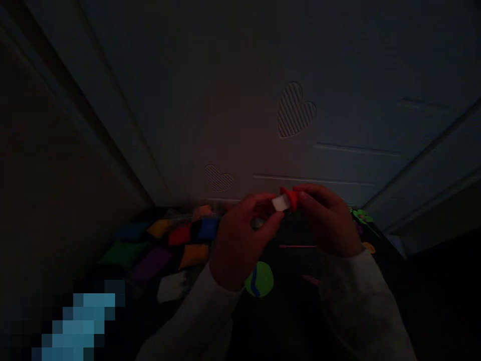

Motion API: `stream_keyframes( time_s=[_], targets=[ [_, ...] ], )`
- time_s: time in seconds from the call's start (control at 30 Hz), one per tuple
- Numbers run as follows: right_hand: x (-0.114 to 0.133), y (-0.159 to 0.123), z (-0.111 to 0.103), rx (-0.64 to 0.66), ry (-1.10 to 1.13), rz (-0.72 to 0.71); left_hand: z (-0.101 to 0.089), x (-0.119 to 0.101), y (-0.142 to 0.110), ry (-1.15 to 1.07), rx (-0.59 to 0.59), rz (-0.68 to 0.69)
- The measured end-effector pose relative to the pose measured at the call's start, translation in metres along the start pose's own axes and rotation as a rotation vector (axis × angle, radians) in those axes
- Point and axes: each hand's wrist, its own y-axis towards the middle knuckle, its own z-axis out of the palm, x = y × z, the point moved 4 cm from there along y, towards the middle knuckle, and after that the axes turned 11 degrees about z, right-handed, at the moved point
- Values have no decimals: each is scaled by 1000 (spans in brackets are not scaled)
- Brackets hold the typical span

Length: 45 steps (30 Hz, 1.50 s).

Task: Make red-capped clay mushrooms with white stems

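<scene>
The left hand [238, 243] looks to be pinching the white stem [280, 203], thumb below and fingers above, and the right hand [330, 220] has the red cap [293, 199] nipped between thumb and fingertips. Stem and cap meet right between the two hands, up above the dark work surface, tilted so the stem points off to the left.

My guess is it's soft modelling clay (the light's awful, so don't hold me to it), which would make it next to weightless but super easy to dent. The stem looks chunky, so I'd call that the sturdier bit; the cap flares out to a thin-looking rim that I'd expect to bend or pick up fingerprints if you squeeze it. Best hold imo is a light pinch on the sides of the stem, with the other hand on the thick middle of the cap, well away from the edge. I'd worry more about smearing or sticking than slipping, and a hard tug or twist could stretch the join.

Below the hands there's a green disc [266, 280] with a blue strip [255, 282] on it, plus a pink stick [296, 246], and coloured packets [180, 234] over to the left.
</scene>
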Motion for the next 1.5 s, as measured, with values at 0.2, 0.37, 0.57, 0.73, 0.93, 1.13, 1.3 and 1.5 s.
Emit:
stream_keyframes(
  time_s=[0.2,0.37,0.57,0.73,0.93,1.13,1.3,1.5],
  targets=[
    [3,1,0,-11,-69,-1,-3,9,4,78,95,-11],
    [3,-3,-3,-18,-226,31,-36,3,10,143,2,-61],
    [-44,-26,1,124,-581,154,-79,-14,17,59,-332,84],
    [-89,-38,-6,196,-816,274,-93,-18,18,16,-371,150],
    [-104,-37,-13,185,-958,325,-105,-25,15,-42,-421,164],
    [-103,-41,-13,210,-1017,313,-113,-26,19,-77,-424,195],
    [-100,-41,-10,222,-1049,285,-128,-24,17,-55,-449,210],
    [-96,-41,-11,221,-1022,276,-159,-32,6,-233,-584,178]
  ],
)
